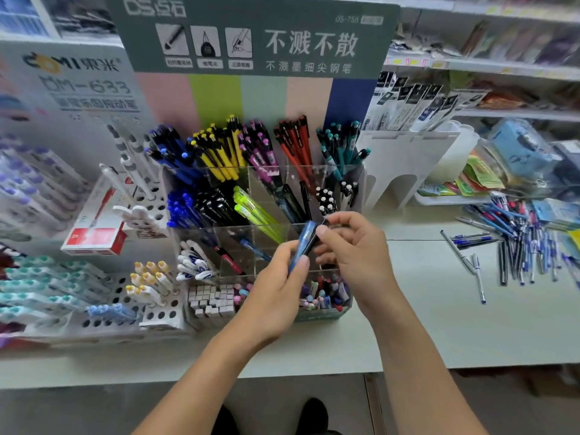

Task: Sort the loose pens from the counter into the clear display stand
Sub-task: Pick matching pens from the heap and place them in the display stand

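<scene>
Pens are what both hands are busy with: a blue pen (pixel 303 246) sits tilted between them, just in front of the clear display stand (pixel 266 233). The left hand (pixel 277 293) has its fingers curled round the lower barrel, thumb pressed along it. The right hand (pixel 351 246) pinches the dark upper end between thumb and forefinger. Behind, the stand's compartments hold blue, yellow, pink, red and teal pens upright. Well off to the right, a loose pile of pens (pixel 518 246) lies on the pale counter (pixel 423 324).
</scene>
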`<control>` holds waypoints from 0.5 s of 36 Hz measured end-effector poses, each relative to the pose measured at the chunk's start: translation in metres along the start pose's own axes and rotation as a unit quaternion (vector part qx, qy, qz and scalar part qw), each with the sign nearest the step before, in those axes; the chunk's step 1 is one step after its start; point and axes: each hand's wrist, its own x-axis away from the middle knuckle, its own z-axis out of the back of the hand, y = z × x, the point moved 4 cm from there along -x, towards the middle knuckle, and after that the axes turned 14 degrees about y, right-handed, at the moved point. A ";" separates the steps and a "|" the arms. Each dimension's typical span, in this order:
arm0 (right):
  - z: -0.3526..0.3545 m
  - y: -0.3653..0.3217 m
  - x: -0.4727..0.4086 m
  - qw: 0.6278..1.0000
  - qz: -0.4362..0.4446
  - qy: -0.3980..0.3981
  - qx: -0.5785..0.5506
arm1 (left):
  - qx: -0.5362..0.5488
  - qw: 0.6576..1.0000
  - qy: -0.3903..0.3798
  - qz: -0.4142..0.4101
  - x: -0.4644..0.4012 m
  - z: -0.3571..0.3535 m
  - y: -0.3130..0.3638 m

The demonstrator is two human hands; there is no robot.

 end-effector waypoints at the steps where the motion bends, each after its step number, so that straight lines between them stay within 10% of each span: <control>1: 0.000 -0.009 -0.001 0.999 0.023 0.021 -0.015 | 0.044 0.998 0.022 0.036 -0.001 0.005 -0.002; 8: 0.012 -0.078 -0.015 0.951 0.265 0.149 -0.050 | 0.215 0.956 0.093 0.177 -0.007 0.038 -0.018; 18: -0.060 -0.084 0.029 0.924 0.379 0.050 0.028 | 0.297 0.912 0.248 0.139 -0.004 0.076 -0.015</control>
